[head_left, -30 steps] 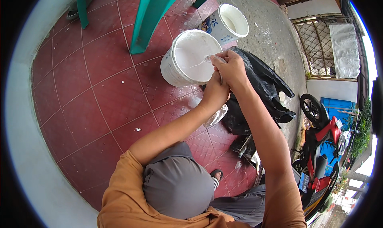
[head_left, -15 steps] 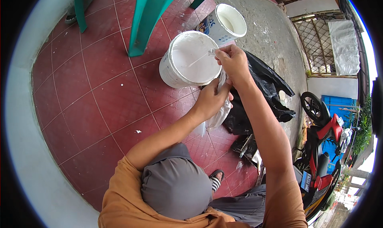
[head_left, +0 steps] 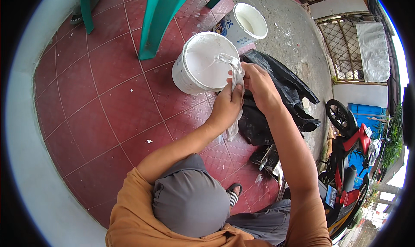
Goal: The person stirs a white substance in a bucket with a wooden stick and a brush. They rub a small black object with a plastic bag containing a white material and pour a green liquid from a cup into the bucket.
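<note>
A limp, crumpled whitish plastic bag [head_left: 236, 80] hangs between my hands beside the near bucket's rim. My left hand [head_left: 225, 108] grips it from the near side, thumb up along it. My right hand [head_left: 260, 86] is closed at the bag's right side, its fingertips partly hidden behind it. The bag's top end bends left over the white bucket [head_left: 185, 76], and a thin pale strand runs from it toward the white contents. Its lower end dangles below my left hand, above the tiles.
A second white bucket [head_left: 242, 29] stands behind the first. Black plastic sheeting [head_left: 287, 87] lies to the right, with dark debris [head_left: 269, 160] nearer me. Green chair legs [head_left: 153, 35] stand on the red tiles [head_left: 116, 109] at the back. A motorbike [head_left: 352, 160] is parked far right.
My right hand has moved down and slightly right from the bag's top end, which now droops over the bucket. My left hand still holds the bag, having shifted slightly left.
</note>
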